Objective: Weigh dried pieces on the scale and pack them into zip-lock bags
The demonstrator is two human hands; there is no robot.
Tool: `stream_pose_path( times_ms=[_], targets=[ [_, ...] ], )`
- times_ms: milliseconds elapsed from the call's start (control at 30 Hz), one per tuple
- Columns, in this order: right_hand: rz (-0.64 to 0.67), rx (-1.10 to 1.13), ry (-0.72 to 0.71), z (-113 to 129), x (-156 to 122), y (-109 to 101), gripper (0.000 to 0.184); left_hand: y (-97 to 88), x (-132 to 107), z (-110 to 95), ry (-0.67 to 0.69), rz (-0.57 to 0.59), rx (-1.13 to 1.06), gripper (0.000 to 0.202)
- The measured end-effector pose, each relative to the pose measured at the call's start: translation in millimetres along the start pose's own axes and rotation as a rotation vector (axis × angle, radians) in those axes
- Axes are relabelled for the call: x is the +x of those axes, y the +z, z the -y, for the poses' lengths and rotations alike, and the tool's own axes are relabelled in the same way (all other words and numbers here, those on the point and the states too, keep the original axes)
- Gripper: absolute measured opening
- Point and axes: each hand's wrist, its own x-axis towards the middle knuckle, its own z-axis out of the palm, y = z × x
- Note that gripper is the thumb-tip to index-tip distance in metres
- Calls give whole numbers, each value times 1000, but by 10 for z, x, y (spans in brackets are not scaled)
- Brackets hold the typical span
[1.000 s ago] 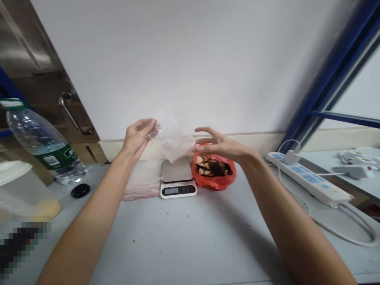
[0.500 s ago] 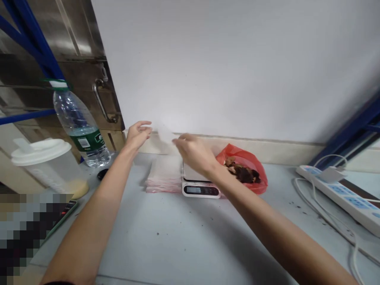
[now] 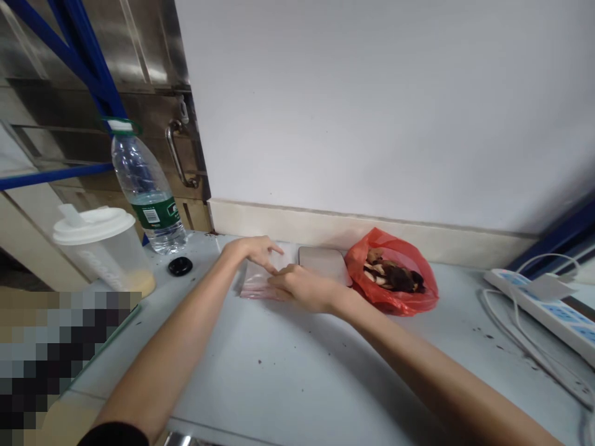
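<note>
A stack of clear zip bags (image 3: 255, 282) with pinkish edges lies on the table near the wall. Over its top side reaches my left hand (image 3: 253, 250), its fingers spread and holding nothing I can see. My right hand (image 3: 304, 288) is closed at the stack's right part, its fingertips together on a clear bag there. The exact grip is partly hidden. Just behind that hand is the kitchen scale (image 3: 321, 260), whose display is covered by the hand. To the right, an open red plastic bag (image 3: 425, 290) holds dark and tan dried pieces (image 3: 395, 275).
At the left stand a water bottle (image 3: 149, 186) and a lidded plastic cup (image 3: 111, 254), with a round black cap (image 3: 180, 266) nearby. A power strip (image 3: 553, 310) with white cables lies at the right. The white wall (image 3: 372, 124) rises behind.
Both hands have come down onto the bag stack. The clear bag that was raised between them is now low, at the stack. My view has shifted, and my right hand now covers the scale's display.
</note>
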Motion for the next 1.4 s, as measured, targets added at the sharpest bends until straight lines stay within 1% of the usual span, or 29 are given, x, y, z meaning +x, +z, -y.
stream_pose_path(
  times_ms=[33,100,167,200,233,300,367,433,567,700,767,967,1167,1300,1400],
  targets=[
    [-42,78,-30,-44,-45,-9,20,20,12,-25,-17,17,38,88],
    [-179,273,-44,-133,-161,-43,19,40,20,-70,-56,37,87,91],
    [-307,507,-7,-225,-307,-101,15,36,12,-109,-87,57,109,93],
    [-337,623,12,-275,-386,-137,12,26,6,-125,-92,65,116,94],
    [-339,731,22,-329,-467,-175,11,14,-2,-139,-91,72,120,94],
    [-300,900,8,-446,-625,-249,15,-19,-21,-164,-78,80,115,94],
    [-259,992,-25,-566,-767,-310,19,-59,-44,-193,-68,80,97,94],
    [-267,1006,-35,-676,-884,-358,24,-102,-71,-238,-42,61,88,90],
    [-353,947,5,-840,-1034,-427,34,-174,-134,-390,85,7,55,77],
    [-374,899,-7,-941,-1108,-473,37,-204,-182,-540,200,4,-6,79],
    [-371,886,-31,-970,-1131,-486,35,-209,-195,-589,226,-11,-13,76],
    [-360,911,-63,-952,-1156,-494,33,-214,-228,-677,259,-39,7,70],
    [-336,964,-77,-898,-1132,-479,36,-249,-282,-810,294,-42,-24,52],
    [-301,980,-51,-852,-1133,-481,35,-275,-322,-880,303,-56,-12,47],
    [-310,997,-10,-802,-1138,-484,36,-273,-329,-876,305,-69,-13,45]
  ],
)
